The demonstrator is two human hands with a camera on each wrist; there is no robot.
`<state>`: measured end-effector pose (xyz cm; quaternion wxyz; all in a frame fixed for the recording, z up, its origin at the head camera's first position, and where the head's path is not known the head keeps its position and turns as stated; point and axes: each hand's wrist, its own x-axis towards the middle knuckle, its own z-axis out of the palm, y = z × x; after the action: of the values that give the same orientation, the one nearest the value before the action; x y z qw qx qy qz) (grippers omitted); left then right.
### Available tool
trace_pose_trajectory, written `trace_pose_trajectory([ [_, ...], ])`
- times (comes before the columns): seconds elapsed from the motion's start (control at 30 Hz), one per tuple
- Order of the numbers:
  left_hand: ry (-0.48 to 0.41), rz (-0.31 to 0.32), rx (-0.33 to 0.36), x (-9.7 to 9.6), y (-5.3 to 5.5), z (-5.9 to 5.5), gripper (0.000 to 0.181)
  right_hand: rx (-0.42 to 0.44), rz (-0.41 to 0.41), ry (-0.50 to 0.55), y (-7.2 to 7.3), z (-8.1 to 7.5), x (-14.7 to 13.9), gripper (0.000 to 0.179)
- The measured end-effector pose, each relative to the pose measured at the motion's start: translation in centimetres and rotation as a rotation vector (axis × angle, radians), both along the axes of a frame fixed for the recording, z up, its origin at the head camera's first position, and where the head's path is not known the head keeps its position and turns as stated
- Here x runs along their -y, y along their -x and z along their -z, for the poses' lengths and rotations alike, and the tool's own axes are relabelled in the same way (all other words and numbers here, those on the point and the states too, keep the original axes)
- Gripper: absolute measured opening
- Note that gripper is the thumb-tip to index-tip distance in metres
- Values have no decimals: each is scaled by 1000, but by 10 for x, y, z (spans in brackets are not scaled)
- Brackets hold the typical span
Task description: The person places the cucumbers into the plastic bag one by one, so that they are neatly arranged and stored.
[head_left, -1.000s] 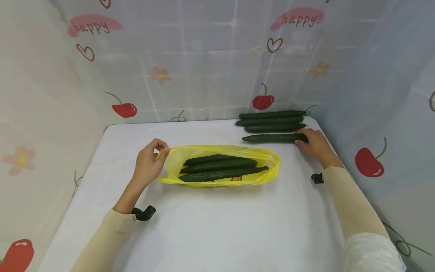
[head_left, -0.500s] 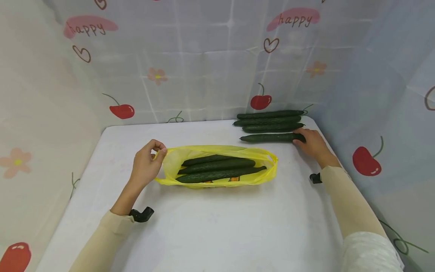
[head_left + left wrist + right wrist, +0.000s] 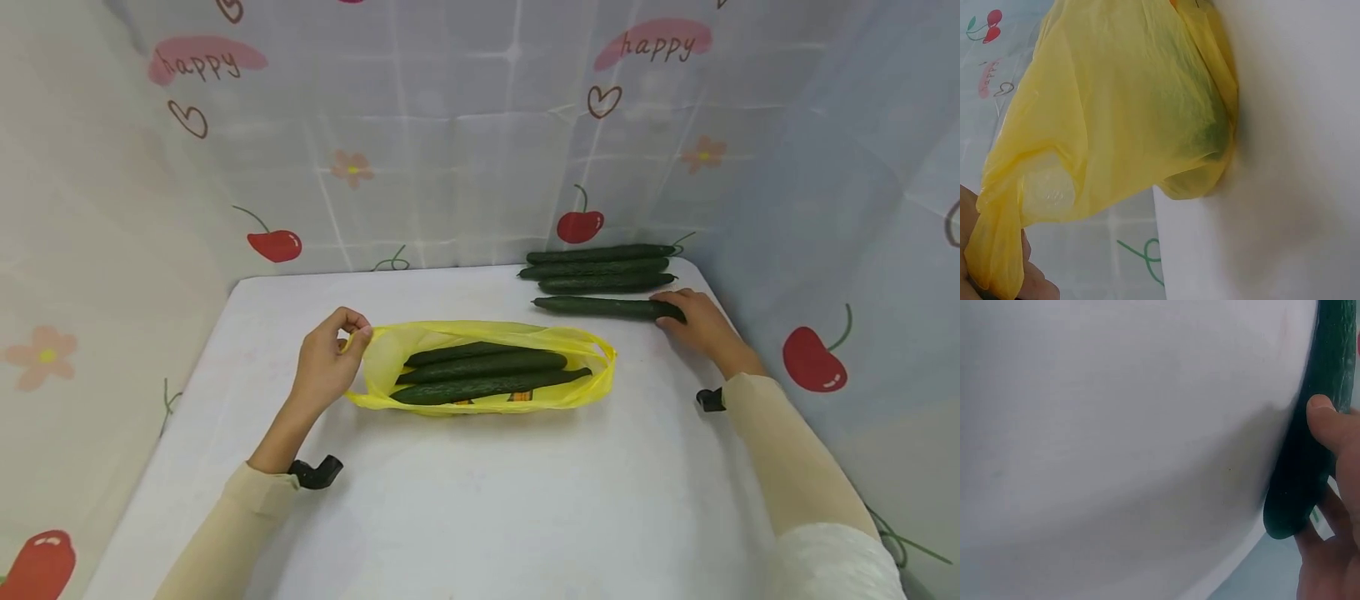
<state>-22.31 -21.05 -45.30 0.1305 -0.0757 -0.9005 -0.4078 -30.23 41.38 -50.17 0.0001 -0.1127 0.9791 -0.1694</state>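
Note:
My left hand [image 3: 326, 358] pinches the left handle of a yellow plastic bag [image 3: 416, 335], whose mouth gapes upward. Inside the bag, several dark green cucumbers [image 3: 487, 365] lie side by side. In the left wrist view the gathered handle of the bag [image 3: 1104, 94] is held by the fingers, and green shows through the film. At the right, my right hand [image 3: 705, 327] grips the right end of a single cucumber [image 3: 592, 307]. The right wrist view has the thumb on one side of that cucumber [image 3: 1294, 469], with fingers on the far side.
Behind the held cucumber, three more cucumbers [image 3: 600, 268] lie in a close row at the back right of the white table [image 3: 480, 500]. Printed curtains [image 3: 465, 133] stand right at the table's back and side edges.
The right hand has shifted slightly right and toward the person, and the gripped end of the cucumber has swung nearer, so it now slants. The left hand keeps its hold on the bag.

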Motion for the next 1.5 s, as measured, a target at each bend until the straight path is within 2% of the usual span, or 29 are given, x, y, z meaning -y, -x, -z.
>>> trace_pose_trajectory([
  [0.1,-2,3,-2,0,0,-1,10,-43,-13,25,-9,-3,1,48],
  [0.37,-12,8,-6,0,-1,-2,10,-268,-45,56,-33,-4,5,43],
  [0.6,-9,16,4,0,-1,-1,9,-303,-32,107,-50,-4,8,44],
  [0.8,-5,34,-9,0,2,-1,9,-370,-46,184,-56,-9,10,44],
  [1.1,-13,15,12,0,1,-2,11,-435,-100,164,-65,-37,25,46],
  [1.33,-13,12,1,0,1,-2,11,-448,-123,141,-75,-64,52,48],
  [1.5,-11,10,2,0,2,-2,11,-465,-154,130,-79,-77,69,49],
])
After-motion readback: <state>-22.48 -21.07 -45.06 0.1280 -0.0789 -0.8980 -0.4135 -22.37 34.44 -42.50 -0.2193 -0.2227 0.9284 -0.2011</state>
